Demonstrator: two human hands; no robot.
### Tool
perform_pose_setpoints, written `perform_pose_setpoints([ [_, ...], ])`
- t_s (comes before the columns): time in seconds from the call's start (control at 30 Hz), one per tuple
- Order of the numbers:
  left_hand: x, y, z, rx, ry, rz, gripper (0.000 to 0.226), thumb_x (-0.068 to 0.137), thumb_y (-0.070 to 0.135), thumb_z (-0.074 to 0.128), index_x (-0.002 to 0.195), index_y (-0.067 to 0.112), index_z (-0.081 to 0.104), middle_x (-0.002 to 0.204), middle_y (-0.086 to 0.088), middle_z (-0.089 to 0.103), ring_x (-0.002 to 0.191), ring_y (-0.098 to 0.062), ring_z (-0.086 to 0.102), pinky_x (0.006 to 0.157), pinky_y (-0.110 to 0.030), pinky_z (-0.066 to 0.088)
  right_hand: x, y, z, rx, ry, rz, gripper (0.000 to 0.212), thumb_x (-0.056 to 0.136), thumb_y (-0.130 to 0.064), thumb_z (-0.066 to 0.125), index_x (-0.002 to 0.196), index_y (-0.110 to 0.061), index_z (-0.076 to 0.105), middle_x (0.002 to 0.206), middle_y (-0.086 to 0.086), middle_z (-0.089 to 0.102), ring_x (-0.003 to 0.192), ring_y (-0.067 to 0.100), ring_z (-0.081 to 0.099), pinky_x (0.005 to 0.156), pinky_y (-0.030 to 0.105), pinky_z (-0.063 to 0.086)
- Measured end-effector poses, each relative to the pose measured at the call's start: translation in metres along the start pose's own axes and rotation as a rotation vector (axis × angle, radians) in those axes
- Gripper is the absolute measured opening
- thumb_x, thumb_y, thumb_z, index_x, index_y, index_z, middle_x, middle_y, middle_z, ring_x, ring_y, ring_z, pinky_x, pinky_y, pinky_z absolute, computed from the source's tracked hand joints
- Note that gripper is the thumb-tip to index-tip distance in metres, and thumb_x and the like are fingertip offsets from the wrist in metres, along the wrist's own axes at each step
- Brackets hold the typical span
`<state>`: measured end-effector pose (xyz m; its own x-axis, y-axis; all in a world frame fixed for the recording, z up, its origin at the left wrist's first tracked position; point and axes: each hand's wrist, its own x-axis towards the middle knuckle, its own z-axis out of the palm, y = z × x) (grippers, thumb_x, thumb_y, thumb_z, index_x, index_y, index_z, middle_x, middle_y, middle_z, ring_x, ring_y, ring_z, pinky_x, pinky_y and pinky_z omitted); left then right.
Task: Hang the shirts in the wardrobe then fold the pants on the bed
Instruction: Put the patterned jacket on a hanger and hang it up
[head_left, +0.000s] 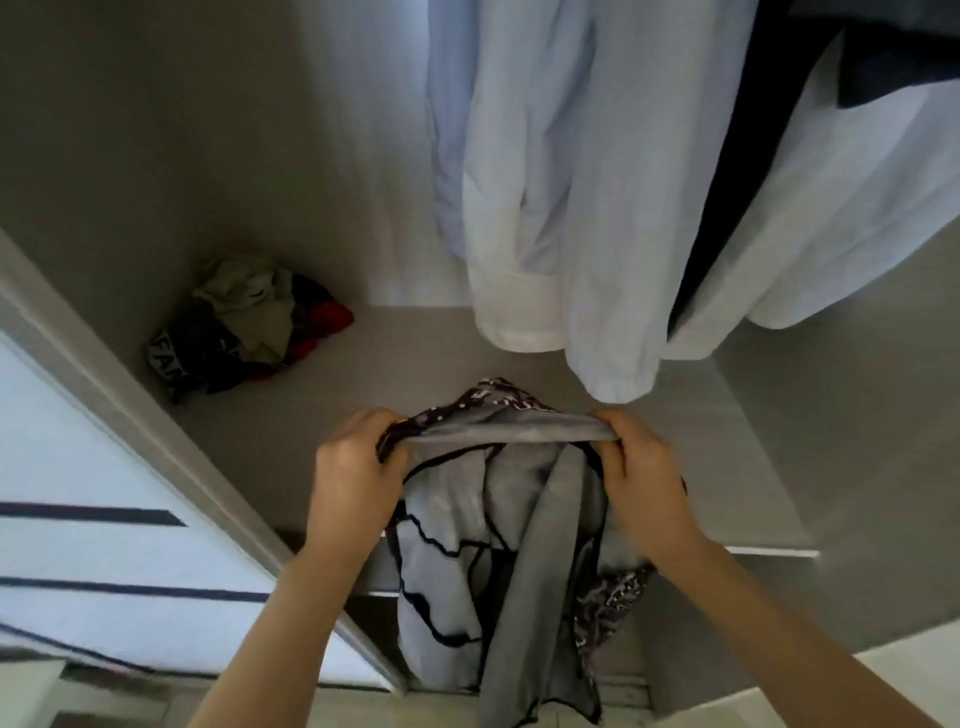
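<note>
A grey garment (498, 561) with dark wavy seams and a dark patterned outer side hangs inside out between my hands, in front of the open wardrobe. My left hand (353, 467) grips its top edge on the left. On the right my right hand (644, 473) pinches the same stretched edge. Pale blue and white shirts (582, 208) hang in the wardrobe above and behind my hands, with a dark garment (737, 197) between them.
A crumpled pile of clothes (249, 322), olive, black and red, lies on the grey wardrobe shelf (374, 374) at the back left. The white wardrobe door (93, 493) with dark stripes stands at the left. The shelf's front edge runs just below my hands.
</note>
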<state>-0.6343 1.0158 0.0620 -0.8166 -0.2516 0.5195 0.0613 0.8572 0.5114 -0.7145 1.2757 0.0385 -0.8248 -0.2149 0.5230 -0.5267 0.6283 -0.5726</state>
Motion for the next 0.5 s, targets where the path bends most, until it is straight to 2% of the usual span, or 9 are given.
perform_pose_setpoints([
  [0.07, -0.016, 0.02, -0.003, -0.106, 0.065, -0.204, 0.016, 0.09, 0.0, 0.062, 0.099, 0.013, 0.061, 0.081, 0.011, 0.058, 0.068, -0.003, 0.053, 0.066, -0.006, 0.04, -0.005, -0.001, -0.008, 0.024, -0.039, -0.032, 0.021, 0.092, 0.001, 0.059, 0.111, -0.004, 0.066, 0.081, 0.007, 0.068, 0.063, 0.012, 0.056, 0.061, 0.015, 0.039],
  [0.13, -0.029, 0.038, -0.002, -0.234, 0.039, -0.383, 0.012, 0.099, 0.01, 0.051, 0.102, 0.022, 0.05, 0.08, 0.012, 0.058, 0.075, -0.007, 0.057, 0.065, -0.024, 0.045, -0.008, -0.003, -0.017, 0.057, -0.062, -0.065, 0.018, 0.089, 0.003, 0.061, 0.106, -0.001, 0.067, 0.075, 0.01, 0.067, 0.058, 0.013, 0.053, 0.058, 0.015, 0.035],
  [0.2, -0.038, 0.049, -0.003, -0.275, 0.027, -0.435, 0.006, 0.103, 0.019, 0.045, 0.099, 0.023, 0.043, 0.078, 0.003, 0.059, 0.077, -0.023, 0.058, 0.064, -0.037, 0.044, -0.01, -0.004, -0.027, 0.091, -0.092, -0.087, 0.015, 0.088, 0.003, 0.062, 0.102, -0.001, 0.067, 0.07, 0.009, 0.065, 0.054, 0.014, 0.052, 0.053, 0.018, 0.037],
  [0.23, -0.041, 0.054, -0.005, -0.303, 0.013, -0.451, 0.004, 0.103, 0.024, 0.044, 0.1, 0.022, 0.042, 0.079, 0.002, 0.059, 0.079, -0.025, 0.059, 0.064, -0.037, 0.044, -0.009, -0.003, -0.032, 0.093, -0.1, -0.102, 0.014, 0.088, 0.001, 0.063, 0.101, -0.003, 0.067, 0.067, 0.008, 0.064, 0.052, 0.014, 0.051, 0.052, 0.022, 0.04],
  [0.3, -0.046, 0.065, -0.015, -0.364, -0.077, -0.435, 0.021, 0.098, 0.039, 0.046, 0.104, 0.02, 0.04, 0.083, 0.004, 0.059, 0.08, -0.014, 0.061, 0.064, -0.032, 0.045, -0.005, -0.004, -0.042, 0.071, -0.106, -0.138, 0.012, 0.089, -0.004, 0.063, 0.101, -0.007, 0.066, 0.063, 0.002, 0.059, 0.049, 0.014, 0.05, 0.049, 0.028, 0.042],
  [0.37, -0.047, 0.075, -0.029, -0.347, -0.257, -0.36, 0.045, 0.083, 0.052, 0.058, 0.112, 0.026, 0.036, 0.093, 0.013, 0.06, 0.082, 0.0, 0.061, 0.07, -0.026, 0.047, 0.0, -0.008, -0.051, 0.077, -0.101, -0.15, 0.012, 0.091, -0.008, 0.062, 0.103, -0.01, 0.065, 0.062, -0.002, 0.055, 0.049, 0.015, 0.05, 0.047, 0.028, 0.039],
  [0.43, -0.047, 0.085, -0.044, -0.244, -0.399, -0.296, 0.072, 0.072, 0.048, 0.078, 0.125, 0.042, 0.029, 0.107, 0.023, 0.058, 0.095, 0.004, 0.06, 0.082, -0.016, 0.047, 0.004, -0.013, -0.058, 0.12, -0.086, -0.158, 0.015, 0.091, -0.009, 0.062, 0.106, -0.012, 0.063, 0.064, 0.001, 0.058, 0.052, 0.017, 0.053, 0.048, 0.03, 0.041],
  [0.5, -0.049, 0.092, -0.062, -0.12, -0.323, -0.25, 0.087, 0.075, 0.028, 0.084, 0.131, 0.059, 0.026, 0.107, 0.025, 0.058, 0.095, 0.004, 0.057, 0.082, -0.001, 0.039, 0.004, -0.02, -0.064, 0.164, -0.078, -0.186, 0.014, 0.092, -0.014, 0.061, 0.106, -0.014, 0.063, 0.066, 0.003, 0.061, 0.055, 0.019, 0.057, 0.05, 0.037, 0.047],
])
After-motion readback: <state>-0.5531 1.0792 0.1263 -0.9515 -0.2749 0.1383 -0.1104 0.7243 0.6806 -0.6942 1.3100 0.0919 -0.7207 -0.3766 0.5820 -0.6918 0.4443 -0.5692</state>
